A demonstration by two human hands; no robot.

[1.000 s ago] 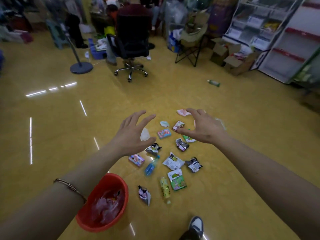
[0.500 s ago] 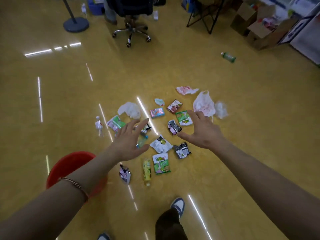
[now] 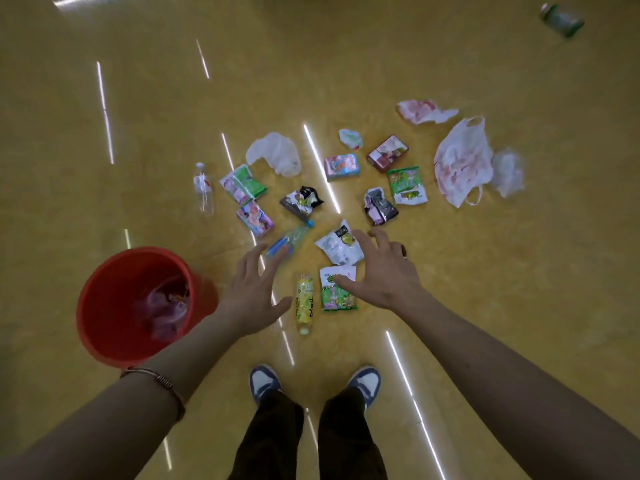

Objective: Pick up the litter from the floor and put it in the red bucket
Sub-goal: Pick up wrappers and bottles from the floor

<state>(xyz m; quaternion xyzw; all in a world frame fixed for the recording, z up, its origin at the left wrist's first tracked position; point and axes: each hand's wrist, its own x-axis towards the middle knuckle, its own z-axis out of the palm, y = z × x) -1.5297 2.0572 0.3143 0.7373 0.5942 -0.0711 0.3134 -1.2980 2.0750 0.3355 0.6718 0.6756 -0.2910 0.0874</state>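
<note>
Litter (image 3: 301, 200) lies scattered on the yellow floor (image 3: 519, 289); none of it is lifted yet. Since a second ago the person has stepped closer and bent over the pile, and both hands have come down over its near edge. The left hand (image 3: 254, 292) is spread and empty, just beside the yellow bottle (image 3: 304, 301). The right hand (image 3: 384, 271) is spread, with its fingers arched over the white packet (image 3: 337, 249) and green packet (image 3: 337, 294). The red bucket (image 3: 104, 306) stands upright just left of the left hand. Judgement: a grasp is imminent and the transfer path is short.

Both arms outstretched, left grip (image 3: 254, 292) and right grip (image 3: 384, 275) spread, empty
</note>
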